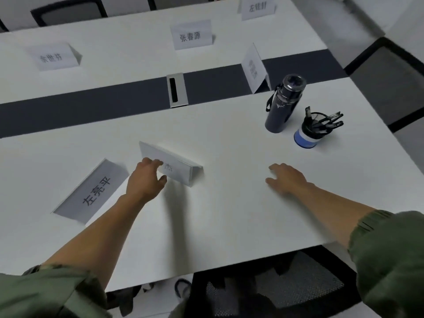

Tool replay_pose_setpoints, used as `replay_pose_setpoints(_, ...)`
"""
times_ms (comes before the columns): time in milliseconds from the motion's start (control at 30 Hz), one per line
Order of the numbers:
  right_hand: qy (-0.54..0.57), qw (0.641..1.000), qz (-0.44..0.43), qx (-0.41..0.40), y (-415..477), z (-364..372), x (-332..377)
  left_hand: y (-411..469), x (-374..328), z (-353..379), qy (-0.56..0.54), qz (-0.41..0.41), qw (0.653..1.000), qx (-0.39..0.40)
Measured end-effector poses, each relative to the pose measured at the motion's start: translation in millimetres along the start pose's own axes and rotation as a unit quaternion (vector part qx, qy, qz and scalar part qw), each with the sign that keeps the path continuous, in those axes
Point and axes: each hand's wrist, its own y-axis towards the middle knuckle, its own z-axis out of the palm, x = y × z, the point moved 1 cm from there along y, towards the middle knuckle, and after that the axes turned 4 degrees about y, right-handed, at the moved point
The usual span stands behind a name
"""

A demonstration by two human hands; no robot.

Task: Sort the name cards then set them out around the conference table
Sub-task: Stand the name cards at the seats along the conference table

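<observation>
Several folded white name cards with black characters stand on the white conference table (229, 214). My left hand (146, 177) grips the near card (176, 167) at its left part, fingers over its top edge, covering some characters. Another card (91, 191) lies angled to the left of that hand. My right hand (286, 177) rests flat on the table, fingers spread, holding nothing. Across the dark centre strip stand three cards: one far left (54, 57), one in the middle (191, 35), one far right (257, 8). A sixth card (253, 68) stands side-on on the strip.
A dark water bottle (283, 104) and a blue-and-white cup of black pens (312, 129) stand right of centre. A metal cable box (176, 90) sits in the dark strip. Black mesh chairs stand below the near edge (275, 290), at the right (390, 81) and behind the table.
</observation>
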Motion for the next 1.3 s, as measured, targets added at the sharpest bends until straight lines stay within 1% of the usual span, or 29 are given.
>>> replay_pose_setpoints(67,-0.015,1.0,-0.019,-0.014,15.6,4.3,-9.6,7.3,-2.8,2.8,0.021,-0.002,1.0,-0.001)
replay_pose_setpoints(200,-0.043,0.996,-0.052,-0.055,51.0,13.3,-21.1,33.1,-2.4,7.0,0.104,0.028,0.994,0.006)
replay_pose_setpoints(300,-0.073,0.99,-0.068,-0.102,69.2,32.8,-38.0,57.4,0.4,16.2,0.176,0.055,0.982,0.03)
replay_pose_setpoints(367,-0.08,0.981,-0.089,-0.153,69.2,49.0,-47.3,68.4,-1.9,23.5,0.204,0.073,0.975,0.043)
replay_pose_setpoints(433,-0.077,0.974,-0.102,-0.189,70.2,60.4,-52.7,78.2,-10.1,32.0,0.201,0.095,0.974,0.042)
replay_pose_setpoints(500,-0.069,0.969,-0.103,-0.212,70.9,61.6,-52.1,86.9,-23.3,38.1,0.178,0.123,0.976,0.013)
replay_pose_setpoints(667,-0.055,0.965,-0.111,-0.231,72.5,64.4,-53.1,107.4,-74.6,52.5,0.131,0.16,0.978,-0.01)
replay_pose_setpoints(800,-0.05,0.969,-0.1,-0.22,74.6,61.9,-53.1,120.0,-115.2,60.2,0.13,0.176,0.976,0.003)
replay_pose_setpoints(867,-0.051,0.968,-0.098,-0.223,74.2,62.4,-54.0,124.0,-124.1,55.7,0.082,0.183,0.979,0.024)
replay_pose_setpoints(933,-0.049,0.968,-0.098,-0.224,74.4,62.0,-53.8,125.7,-119.5,42.5,-0.042,0.149,0.988,0.019)
replay_pose_setpoints(1000,-0.048,0.969,-0.096,-0.222,73.7,62.6,-53.9,124.1,-104.0,32.2,-0.147,0.076,0.986,-0.006)
replay_pose_setpoints(1033,-0.047,0.969,-0.095,-0.222,74.4,62.0,-54.1,124.1,-95.2,31.6,-0.187,0.031,0.982,0.003)
replay_pose_setpoints(1100,-0.046,0.97,-0.094,-0.221,75.0,61.5,-53.8,121.9,-82.8,36.9,-0.276,-0.055,0.958,0.049)
replay_pose_setpoints(1167,-0.044,0.971,-0.093,-0.217,74.2,62.1,-53.6,120.1,-84.5,45.2,-0.315,-0.098,0.943,0.048)
replay_pose_setpoints(1300,-0.042,0.973,-0.09,-0.209,75.2,60.1,-53.6,115.5,-119.8,56.9,-0.305,-0.125,0.944,0.007)
